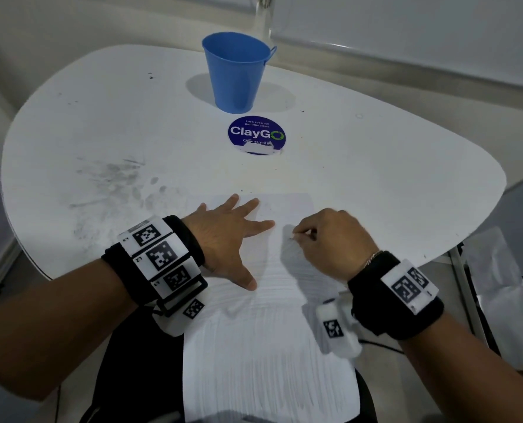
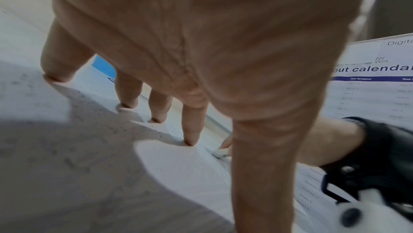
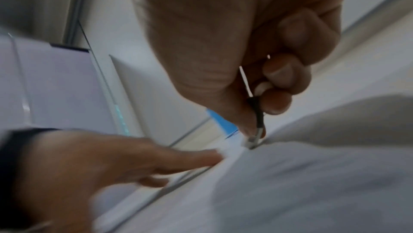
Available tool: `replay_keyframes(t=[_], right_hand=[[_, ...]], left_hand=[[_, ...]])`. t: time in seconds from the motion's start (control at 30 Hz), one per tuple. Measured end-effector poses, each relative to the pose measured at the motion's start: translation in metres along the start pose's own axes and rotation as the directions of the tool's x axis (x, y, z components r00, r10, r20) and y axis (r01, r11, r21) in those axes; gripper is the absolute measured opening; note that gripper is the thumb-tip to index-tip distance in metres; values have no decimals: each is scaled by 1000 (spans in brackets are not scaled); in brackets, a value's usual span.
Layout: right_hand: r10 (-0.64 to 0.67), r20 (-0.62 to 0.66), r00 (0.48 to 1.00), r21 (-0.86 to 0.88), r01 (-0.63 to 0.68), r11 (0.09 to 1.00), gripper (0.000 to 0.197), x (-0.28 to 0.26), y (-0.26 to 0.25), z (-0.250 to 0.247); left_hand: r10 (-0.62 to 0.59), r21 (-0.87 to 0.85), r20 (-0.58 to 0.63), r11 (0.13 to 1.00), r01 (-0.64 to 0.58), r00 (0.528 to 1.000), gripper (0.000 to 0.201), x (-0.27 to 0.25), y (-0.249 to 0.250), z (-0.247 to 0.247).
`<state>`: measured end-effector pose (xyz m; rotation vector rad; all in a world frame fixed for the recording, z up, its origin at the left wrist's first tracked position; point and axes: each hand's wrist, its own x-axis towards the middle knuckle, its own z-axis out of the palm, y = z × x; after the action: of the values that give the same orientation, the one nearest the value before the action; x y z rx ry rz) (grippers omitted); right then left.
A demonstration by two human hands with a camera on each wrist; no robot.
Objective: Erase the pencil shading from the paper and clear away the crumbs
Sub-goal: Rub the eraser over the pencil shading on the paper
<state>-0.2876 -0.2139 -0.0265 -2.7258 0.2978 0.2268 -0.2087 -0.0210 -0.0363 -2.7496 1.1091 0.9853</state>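
Observation:
A white paper with faint grey pencil shading lies across the table's near edge and hangs off toward me. My left hand lies flat on its upper left part, fingers spread and pressing it down; the fingertips touch the sheet. My right hand pinches a small whitish eraser between thumb and forefinger, its tip on the paper just right of my left forefinger. The eraser also peeks out behind my left thumb. No crumbs can be made out.
The white table holds a blue metal bucket at the back centre, with a round blue ClayGo sticker in front of it. Grey smudges mark the table's left part. Printed sheets lie beyond the right edge.

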Motion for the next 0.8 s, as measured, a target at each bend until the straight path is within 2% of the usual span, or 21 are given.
replay_keyframes(t=[0.1,0.23,0.37,0.53,0.67,0.8], right_hand=[[50,-83,995,-2,-51,999,20,7,10,-5],[-25,7,1000,-9,25,1000,19,-4,1,5],[69,-69,995,14,-68,998,20,5,15,-8],[-26,31,999,1,26,1000,18,-5,1,5],[75,-81,994,5,-74,997,18,6,16,-6],[51,-82,995,71,-46,996,17,5,17,-5]], left_hand=[[2,-1,0,1000,-2,1000,114,0,-1,0],[5,0,5,1000,-5,1000,115,1,0,-1],[9,26,-10,1000,-9,1000,113,-1,3,-4],[14,43,0,999,-14,1000,112,-2,5,-5],[21,39,-17,999,-20,1000,110,-2,6,-4],[17,52,-11,999,-16,1000,107,-4,4,-4]])
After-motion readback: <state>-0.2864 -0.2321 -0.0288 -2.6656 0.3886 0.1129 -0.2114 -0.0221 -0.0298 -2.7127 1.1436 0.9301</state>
